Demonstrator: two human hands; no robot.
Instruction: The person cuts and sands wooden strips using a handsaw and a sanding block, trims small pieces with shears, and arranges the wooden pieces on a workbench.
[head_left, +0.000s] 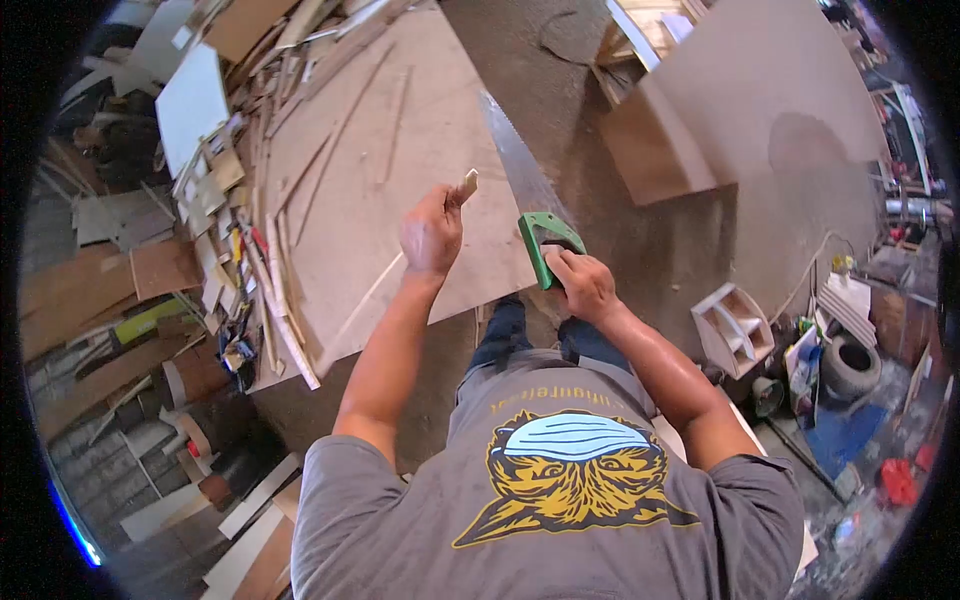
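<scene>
My right hand [577,283] is wrapped round the green handle of a handsaw [522,165], whose blade points away from me past the right edge of the work table [400,170]. My left hand [433,230] is closed on a thin wooden strip [467,184], its pale end sticking out above the fingers. Below that hand a narrow light length of wood runs down towards the table's near edge; the hand hides whether it is the same strip. Blade and strip are apart.
Offcuts and sticks [275,290] lie heaped along the table's left side. A large brown board [740,110] stands at the upper right. On the floor to the right are a small wooden box with compartments [733,330], a tyre [851,366] and a cable.
</scene>
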